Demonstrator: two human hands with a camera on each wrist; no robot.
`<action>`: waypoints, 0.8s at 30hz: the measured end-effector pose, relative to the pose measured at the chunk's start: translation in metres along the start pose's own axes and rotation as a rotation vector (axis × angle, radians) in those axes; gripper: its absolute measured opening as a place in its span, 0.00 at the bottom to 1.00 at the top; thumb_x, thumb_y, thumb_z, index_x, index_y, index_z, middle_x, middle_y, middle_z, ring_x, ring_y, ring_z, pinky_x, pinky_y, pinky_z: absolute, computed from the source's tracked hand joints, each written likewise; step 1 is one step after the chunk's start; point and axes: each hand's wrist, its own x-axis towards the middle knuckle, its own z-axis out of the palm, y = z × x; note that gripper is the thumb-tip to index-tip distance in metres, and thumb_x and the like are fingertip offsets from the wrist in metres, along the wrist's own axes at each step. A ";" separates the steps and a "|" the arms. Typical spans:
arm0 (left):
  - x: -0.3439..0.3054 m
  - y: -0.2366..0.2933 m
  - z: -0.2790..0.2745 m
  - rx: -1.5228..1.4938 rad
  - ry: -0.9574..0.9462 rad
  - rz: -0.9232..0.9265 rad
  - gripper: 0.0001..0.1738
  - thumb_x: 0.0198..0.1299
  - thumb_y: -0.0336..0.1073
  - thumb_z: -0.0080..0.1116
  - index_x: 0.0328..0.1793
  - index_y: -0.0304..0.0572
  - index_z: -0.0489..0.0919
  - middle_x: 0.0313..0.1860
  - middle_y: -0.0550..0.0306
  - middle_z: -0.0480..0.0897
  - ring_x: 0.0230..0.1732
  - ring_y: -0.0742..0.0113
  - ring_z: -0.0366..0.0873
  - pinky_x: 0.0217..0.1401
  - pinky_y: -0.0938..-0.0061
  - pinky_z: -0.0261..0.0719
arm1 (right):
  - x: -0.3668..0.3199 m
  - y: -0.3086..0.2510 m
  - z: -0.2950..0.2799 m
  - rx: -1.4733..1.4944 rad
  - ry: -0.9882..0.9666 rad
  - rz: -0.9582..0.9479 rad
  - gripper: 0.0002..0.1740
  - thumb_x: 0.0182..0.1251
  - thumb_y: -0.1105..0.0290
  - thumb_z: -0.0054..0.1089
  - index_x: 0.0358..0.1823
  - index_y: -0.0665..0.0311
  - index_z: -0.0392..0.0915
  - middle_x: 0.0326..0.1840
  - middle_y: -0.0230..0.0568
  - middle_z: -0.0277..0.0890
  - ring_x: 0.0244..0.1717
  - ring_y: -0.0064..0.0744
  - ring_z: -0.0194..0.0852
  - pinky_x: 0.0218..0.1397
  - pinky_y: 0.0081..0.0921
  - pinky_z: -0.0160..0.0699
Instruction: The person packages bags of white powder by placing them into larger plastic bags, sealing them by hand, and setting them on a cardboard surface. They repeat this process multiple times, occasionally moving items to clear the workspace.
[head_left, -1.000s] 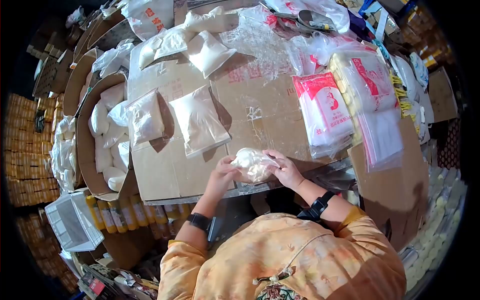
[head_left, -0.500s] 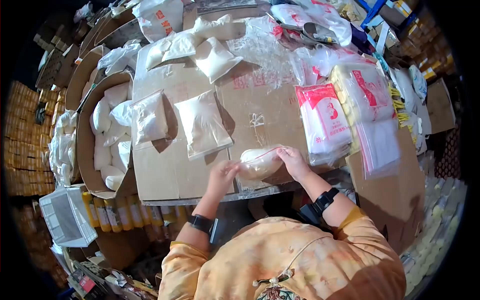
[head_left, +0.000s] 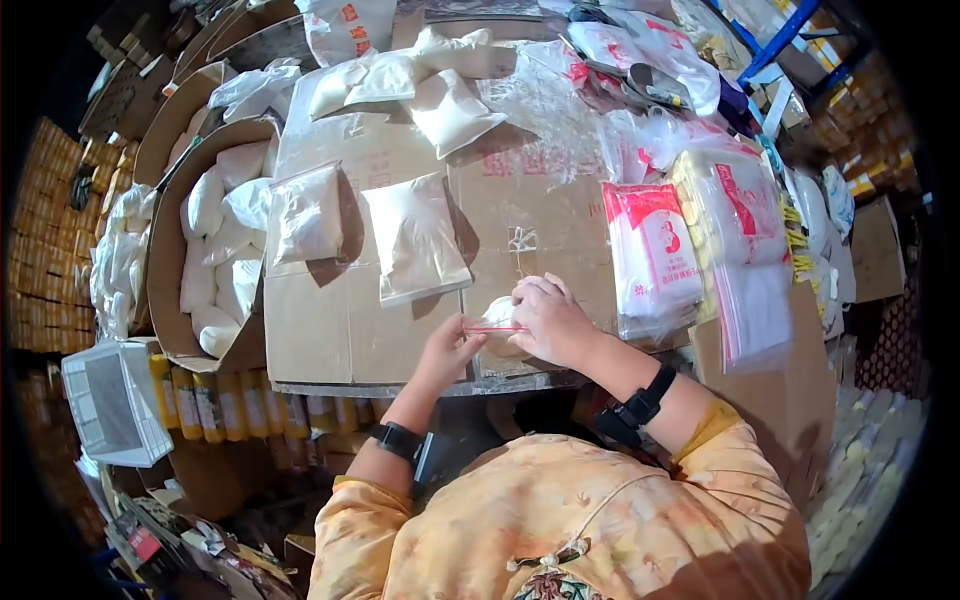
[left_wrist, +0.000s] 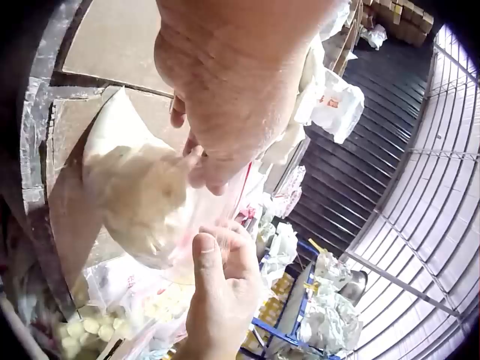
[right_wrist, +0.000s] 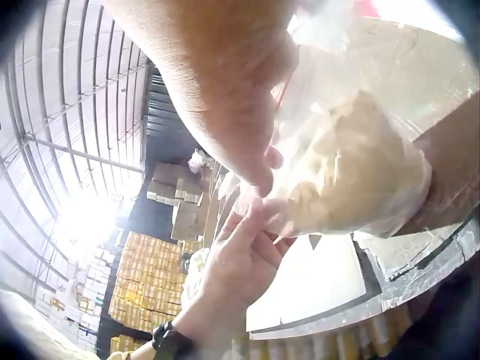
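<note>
A clear bag of off-white powder (head_left: 497, 312) with a red line along its mouth lies at the table's near edge, partly covered by the hands. The left hand (head_left: 448, 352) pinches the left end of that mouth. Fingers of the right hand (head_left: 550, 318) are bent over its right part, thumb underneath. In the left wrist view the bag (left_wrist: 139, 180) bulges beside the left hand (left_wrist: 232, 90), with the right hand (left_wrist: 223, 296) at the other end of the red line. The right wrist view shows the right hand (right_wrist: 217, 82) and left hand (right_wrist: 240, 270) close together at the bag's (right_wrist: 356, 165) mouth.
Two filled bags (head_left: 305, 215) (head_left: 418, 238) lie flat on the cardboard-covered table (head_left: 320, 345), with more at the back (head_left: 445, 112). On the left stands a carton (head_left: 165, 300) of filled bags. Red-and-white plastic packs (head_left: 655, 255) lie at right.
The right hand has moved left along the bag's mouth, closer to the left hand, and now covers part of the bag. The mouth, crumpled at first, is now stretched into a straight red line.
</note>
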 end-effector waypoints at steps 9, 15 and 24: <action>0.002 0.005 -0.004 -0.163 -0.035 0.002 0.03 0.61 0.26 0.52 0.41 0.37 0.72 0.36 0.61 0.78 0.40 0.76 0.74 0.45 0.81 0.72 | 0.015 0.004 0.011 0.231 -0.171 0.160 0.09 0.49 0.67 0.60 0.29 0.64 0.76 0.29 0.46 0.75 0.34 0.48 0.74 0.39 0.38 0.72; 0.003 -0.003 -0.006 -0.199 -0.056 -0.021 0.03 0.62 0.27 0.51 0.41 0.36 0.72 0.37 0.61 0.78 0.41 0.76 0.74 0.47 0.81 0.72 | 0.017 0.006 0.015 0.254 -0.167 0.197 0.08 0.52 0.65 0.58 0.28 0.62 0.77 0.29 0.46 0.76 0.34 0.48 0.75 0.38 0.40 0.72; 0.004 -0.004 -0.007 -0.248 -0.068 -0.058 0.04 0.63 0.30 0.52 0.41 0.37 0.73 0.36 0.64 0.77 0.38 0.79 0.71 0.44 0.83 0.69 | 0.018 0.012 0.018 0.245 -0.153 0.122 0.09 0.53 0.64 0.57 0.28 0.62 0.77 0.29 0.46 0.75 0.34 0.49 0.74 0.38 0.39 0.72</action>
